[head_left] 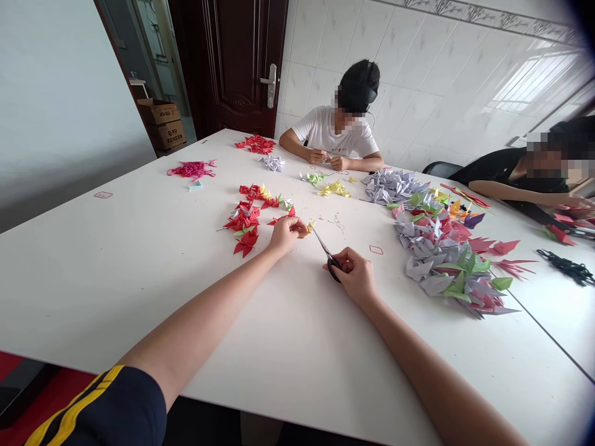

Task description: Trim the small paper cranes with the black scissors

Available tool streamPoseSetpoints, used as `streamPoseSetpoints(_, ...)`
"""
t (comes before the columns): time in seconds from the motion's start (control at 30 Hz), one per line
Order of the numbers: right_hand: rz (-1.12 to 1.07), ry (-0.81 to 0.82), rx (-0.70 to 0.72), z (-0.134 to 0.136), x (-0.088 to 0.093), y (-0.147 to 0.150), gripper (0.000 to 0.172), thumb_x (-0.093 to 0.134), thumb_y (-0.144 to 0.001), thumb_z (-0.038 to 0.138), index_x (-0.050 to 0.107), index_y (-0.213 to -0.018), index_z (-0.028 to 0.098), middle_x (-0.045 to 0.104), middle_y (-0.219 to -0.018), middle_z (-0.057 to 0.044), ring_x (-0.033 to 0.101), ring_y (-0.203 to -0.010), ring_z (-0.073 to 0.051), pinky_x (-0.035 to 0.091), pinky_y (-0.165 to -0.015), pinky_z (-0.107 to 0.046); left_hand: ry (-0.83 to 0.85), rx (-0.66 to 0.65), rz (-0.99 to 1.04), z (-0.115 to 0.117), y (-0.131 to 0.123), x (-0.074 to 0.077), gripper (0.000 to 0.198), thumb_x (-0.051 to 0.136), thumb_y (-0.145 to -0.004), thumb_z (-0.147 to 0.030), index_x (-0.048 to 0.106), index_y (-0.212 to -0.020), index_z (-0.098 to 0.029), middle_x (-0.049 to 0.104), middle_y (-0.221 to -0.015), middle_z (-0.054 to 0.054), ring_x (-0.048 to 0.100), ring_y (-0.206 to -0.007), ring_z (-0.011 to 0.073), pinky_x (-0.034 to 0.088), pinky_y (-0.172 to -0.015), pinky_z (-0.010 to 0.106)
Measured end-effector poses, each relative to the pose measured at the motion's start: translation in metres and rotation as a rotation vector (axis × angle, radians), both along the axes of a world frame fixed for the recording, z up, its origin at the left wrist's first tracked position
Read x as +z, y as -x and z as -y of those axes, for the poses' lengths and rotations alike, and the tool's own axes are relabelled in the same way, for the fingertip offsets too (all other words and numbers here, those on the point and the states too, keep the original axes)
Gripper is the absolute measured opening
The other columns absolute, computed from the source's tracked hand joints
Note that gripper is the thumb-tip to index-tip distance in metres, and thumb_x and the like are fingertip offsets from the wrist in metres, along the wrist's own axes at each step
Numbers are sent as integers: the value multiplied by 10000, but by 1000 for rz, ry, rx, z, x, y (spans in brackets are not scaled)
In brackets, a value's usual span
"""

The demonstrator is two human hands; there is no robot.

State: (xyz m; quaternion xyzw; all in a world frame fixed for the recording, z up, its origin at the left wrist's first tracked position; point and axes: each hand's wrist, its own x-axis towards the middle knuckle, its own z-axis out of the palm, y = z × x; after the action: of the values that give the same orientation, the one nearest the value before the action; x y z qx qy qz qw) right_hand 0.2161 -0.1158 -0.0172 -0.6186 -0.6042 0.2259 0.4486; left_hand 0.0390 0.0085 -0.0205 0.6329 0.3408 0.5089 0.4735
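My left hand [287,233] is closed on a small yellow folded paper piece [308,228], held just above the white table [139,272]. My right hand [356,272] grips a pair of black-handled scissors [325,251], whose blades point up and left toward the yellow piece. Both hands are near the table's middle. A cluster of red folded paper pieces [246,217] lies just left of my left hand.
A large heap of lilac, red and green folded papers [437,248] lies to the right. Smaller piles sit farther back: pink [193,168], red [255,144], yellow [333,189]. Two other people sit at the far side and right. Black cords [567,267] lie at right.
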Motion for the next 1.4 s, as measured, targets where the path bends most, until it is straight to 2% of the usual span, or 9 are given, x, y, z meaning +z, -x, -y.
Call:
streamPoseSetpoints(0.43,25,-2,10,0,1,0,207,719,-680,351,575,-732,212,467,-496,65,298,-493,-95,263,-472,-233,-13,1,-14,0,-1,1,181,496,-654,-36,647,-682,-132,690,-756,50,642,-738,134,546,-737,292)
streamPoseSetpoints(0.73,16,42,-116,-3,0,-2,257,756,-635,381,582,-733,220,494,-547,48,356,-492,-106,297,-460,-237,-14,-16,-26,3,1,2,147,522,-683,-67,648,-717,-134,685,-788,57,643,-772,141,529,-734,280)
streamPoseSetpoints(1.13,30,28,-74,-4,0,-4,307,756,-637,437,594,-782,220,513,-574,44,355,-488,-101,297,-453,-238,-97,-25,-137,3,-2,4,166,520,-702,-50,657,-714,-144,696,-791,49,649,-786,149,510,-710,261)
streamPoseSetpoints(1.4,-19,28,-63,-5,-4,-4,317,748,-652,454,588,-791,218,535,-592,26,383,-491,-108,312,-441,-240,-42,-41,-72,1,0,1,131,553,-701,-108,678,-736,-133,696,-780,62,627,-718,134,512,-656,251)
